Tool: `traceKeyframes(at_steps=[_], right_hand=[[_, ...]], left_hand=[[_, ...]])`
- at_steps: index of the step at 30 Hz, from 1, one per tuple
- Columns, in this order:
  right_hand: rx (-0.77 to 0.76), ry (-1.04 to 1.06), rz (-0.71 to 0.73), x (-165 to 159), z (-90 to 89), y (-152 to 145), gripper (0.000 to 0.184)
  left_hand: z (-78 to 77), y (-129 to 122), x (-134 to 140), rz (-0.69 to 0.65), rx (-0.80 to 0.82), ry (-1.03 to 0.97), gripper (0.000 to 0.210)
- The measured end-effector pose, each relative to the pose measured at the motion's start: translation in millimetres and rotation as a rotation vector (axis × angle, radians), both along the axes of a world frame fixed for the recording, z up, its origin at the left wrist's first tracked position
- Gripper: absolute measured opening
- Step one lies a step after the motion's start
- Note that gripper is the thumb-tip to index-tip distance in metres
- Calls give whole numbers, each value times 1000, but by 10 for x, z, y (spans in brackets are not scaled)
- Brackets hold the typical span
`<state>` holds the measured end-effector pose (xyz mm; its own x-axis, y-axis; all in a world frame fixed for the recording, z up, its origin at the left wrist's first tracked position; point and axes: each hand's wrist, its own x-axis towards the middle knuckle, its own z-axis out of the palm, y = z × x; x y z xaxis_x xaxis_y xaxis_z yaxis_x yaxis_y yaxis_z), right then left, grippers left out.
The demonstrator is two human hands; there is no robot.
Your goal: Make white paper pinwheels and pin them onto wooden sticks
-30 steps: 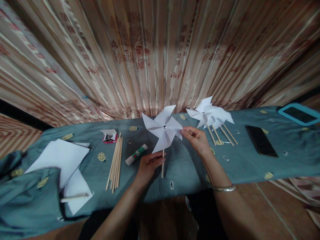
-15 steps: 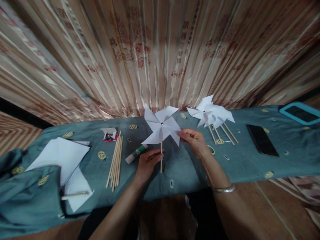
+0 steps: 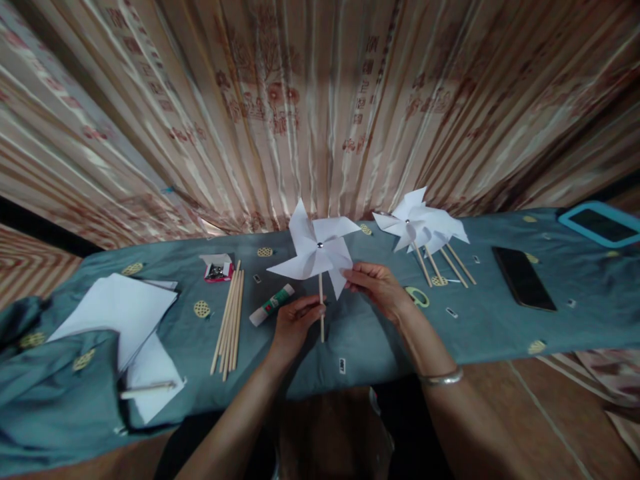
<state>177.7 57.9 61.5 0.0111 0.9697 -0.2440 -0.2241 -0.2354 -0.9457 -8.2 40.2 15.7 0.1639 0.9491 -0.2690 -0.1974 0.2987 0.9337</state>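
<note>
A white paper pinwheel [image 3: 309,259] with a silvery pin at its centre stands upright over the cloth-covered table. My left hand [image 3: 295,328] pinches its wooden stick below the blades. The fingertips of my right hand [image 3: 373,285] are closed on the edge of the lower right blade. A glue stick [image 3: 273,305] lies just left of my left hand. Beyond my right wrist, the green handles of what look like scissors [image 3: 419,297] show in part.
At left lie white paper sheets [image 3: 105,310], wooden sticks [image 3: 231,327] and an open box of pins [image 3: 219,270]. Several finished pinwheels [image 3: 425,223] rest back right, beside a black phone [image 3: 524,279] and a blue-framed tablet [image 3: 603,223]. A curtain [image 3: 320,120] hangs behind.
The pinwheel's blades have turned clockwise, and my right hand has moved slightly left and down with the blade. More of the green handles shows. My left hand keeps its hold on the stick.
</note>
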Motion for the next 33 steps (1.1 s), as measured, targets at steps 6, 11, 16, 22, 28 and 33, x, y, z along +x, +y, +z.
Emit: traceKeyframes(at_steps=[6, 11, 16, 22, 28, 33], right_hand=[[-14, 7, 62, -50, -33, -13, 34], [-3, -15, 102, -86, -69, -20, 36], [-8, -9, 109, -89, -62, -19, 36], [-50, 43, 91, -58, -12, -29, 36], [-55, 59, 108, -64, -8, -38, 35], [-5, 9, 133, -66, -21, -36, 35]], left_hand=[[18, -10, 10, 16, -16, -15, 31], [32, -18, 10, 9, -4, -2, 28], [26, -17, 1, 1, -2, -14, 29], [34, -14, 4, 15, -18, -25, 28], [79, -29, 12, 4, -27, -28, 25], [72, -34, 12, -26, -10, -8, 26]])
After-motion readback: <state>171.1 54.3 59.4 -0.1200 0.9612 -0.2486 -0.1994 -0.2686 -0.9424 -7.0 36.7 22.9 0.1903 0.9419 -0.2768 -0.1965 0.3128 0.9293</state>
